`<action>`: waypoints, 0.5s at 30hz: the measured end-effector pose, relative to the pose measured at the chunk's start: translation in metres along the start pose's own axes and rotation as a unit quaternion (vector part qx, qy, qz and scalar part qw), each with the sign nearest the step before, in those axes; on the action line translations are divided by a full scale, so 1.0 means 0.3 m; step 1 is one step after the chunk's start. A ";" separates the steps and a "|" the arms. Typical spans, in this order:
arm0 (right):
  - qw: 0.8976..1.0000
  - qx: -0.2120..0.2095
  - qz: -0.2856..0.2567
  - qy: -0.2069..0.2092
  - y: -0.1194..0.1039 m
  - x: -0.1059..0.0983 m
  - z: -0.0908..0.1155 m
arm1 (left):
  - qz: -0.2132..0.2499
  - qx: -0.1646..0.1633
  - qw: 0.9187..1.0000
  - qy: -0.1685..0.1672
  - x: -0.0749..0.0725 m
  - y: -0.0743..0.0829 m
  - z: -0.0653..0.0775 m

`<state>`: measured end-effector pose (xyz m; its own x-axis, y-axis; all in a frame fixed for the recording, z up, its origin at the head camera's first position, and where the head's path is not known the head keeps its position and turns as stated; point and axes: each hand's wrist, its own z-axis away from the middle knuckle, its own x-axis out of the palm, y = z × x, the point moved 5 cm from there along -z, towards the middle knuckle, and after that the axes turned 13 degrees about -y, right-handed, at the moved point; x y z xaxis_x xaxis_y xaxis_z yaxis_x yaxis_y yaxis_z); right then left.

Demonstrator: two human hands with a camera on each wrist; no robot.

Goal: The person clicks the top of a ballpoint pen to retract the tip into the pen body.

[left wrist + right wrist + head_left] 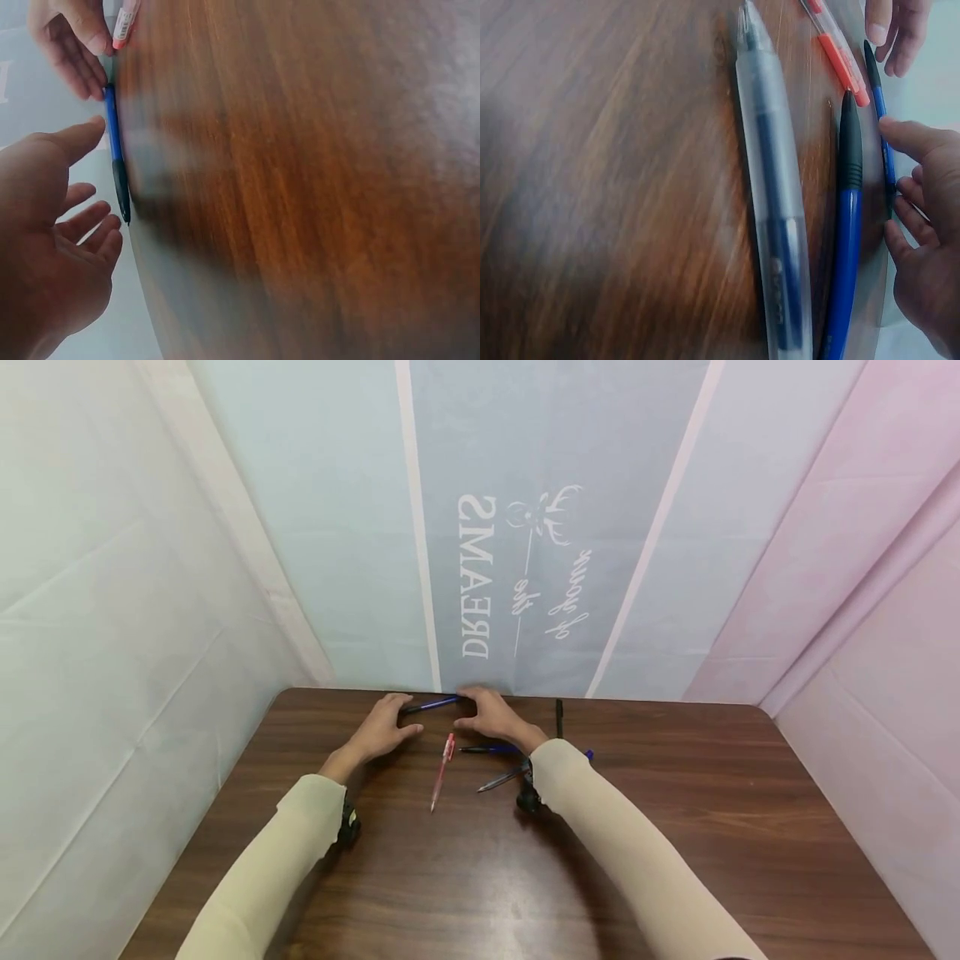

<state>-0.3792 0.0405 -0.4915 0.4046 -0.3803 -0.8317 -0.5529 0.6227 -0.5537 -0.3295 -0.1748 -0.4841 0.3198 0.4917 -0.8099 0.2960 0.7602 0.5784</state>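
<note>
Blue pen (432, 704), one, lying at the far edge of the wooden table (420, 877), long axis roughly left to right, dark tip toward the left hand (379, 727), blue end at the right hand (491, 715); neither hand is clearly nearer. Fingers of both hands relaxed and parted, neither grasping, light contact with the pen not certain. Nearer side: red pen (442, 774) pointing near, second blue pen (486, 749) and clear pen (501, 778) by the right wrist, black pen (558, 717) farther right; containers, none in view.
</note>
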 end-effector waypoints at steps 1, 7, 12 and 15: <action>1.000 0.000 -0.001 -0.001 -0.001 0.002 -0.003 | -0.002 -0.001 1.000 0.001 -0.001 0.002 -0.002; 1.000 0.011 0.001 -0.003 0.000 0.011 -0.014 | -0.018 -0.007 1.000 0.001 0.000 0.002 -0.013; 1.000 0.025 0.001 0.007 0.001 0.010 -0.011 | -0.026 -0.007 1.000 0.003 0.002 0.000 -0.020; 1.000 0.029 -0.003 0.012 -0.001 0.010 -0.012 | -0.035 -0.010 0.999 0.006 0.003 -0.004 -0.025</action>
<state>-0.3805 0.0369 -0.4939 0.3897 -0.3991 -0.8300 -0.5075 0.6590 -0.5551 -0.3363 -0.1721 -0.4863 0.2876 0.4431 -0.8491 0.2996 0.8005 0.5192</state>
